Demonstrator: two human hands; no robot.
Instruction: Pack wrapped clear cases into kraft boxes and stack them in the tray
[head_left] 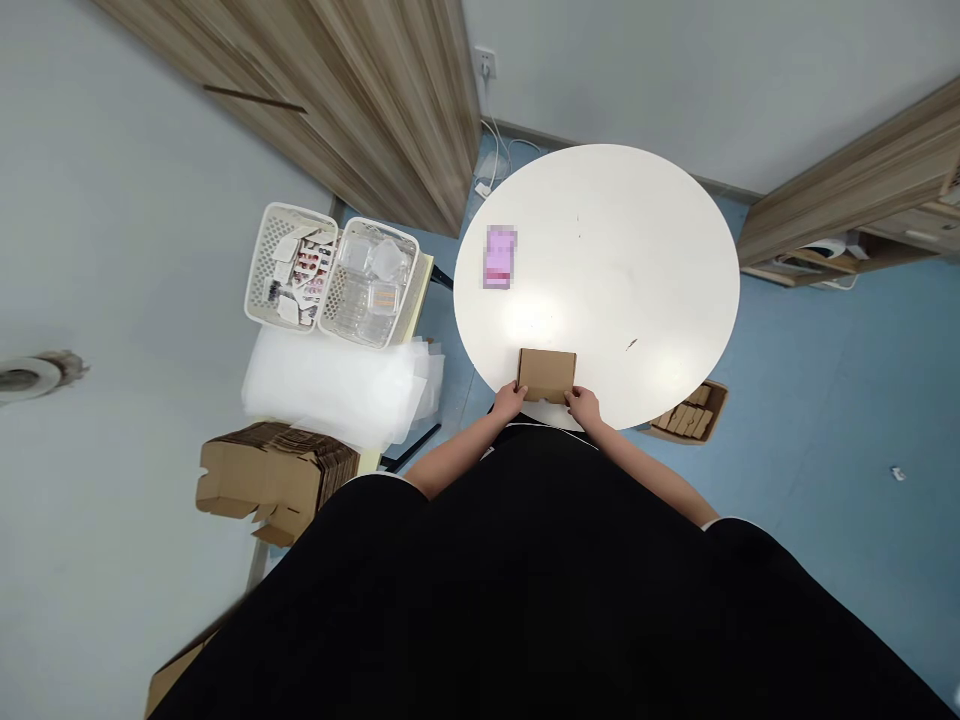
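One box [547,372], of brown cardboard, sits at the near rim of the round white table [637,250], directly before the person. The left hand [509,402] grasps its near left corner and the right hand [583,408] its near right corner, the fingers of each closed on the cardboard; how far they reach beneath is hidden. The broad face is turned up, and the near edge shows a small notch at its middle. Whether the box rests fully on the table or is slightly raised cannot be told.

Handling (judged): light, since the walls look thin, though any contents are out of sight; fairly stiff along folds and corners, more yielding at the middle of the broad face; dry and matt, so unlikely to slip. Firm pressure there could dent it. The near corners and short sides offer the soundest hold, with force shared evenly between both hands.

Surroundings: a purple item [499,257], blurred, lies toward the table's far left; at left stand two baskets [342,300], white sheets [330,385] and stacked cartons [262,480].
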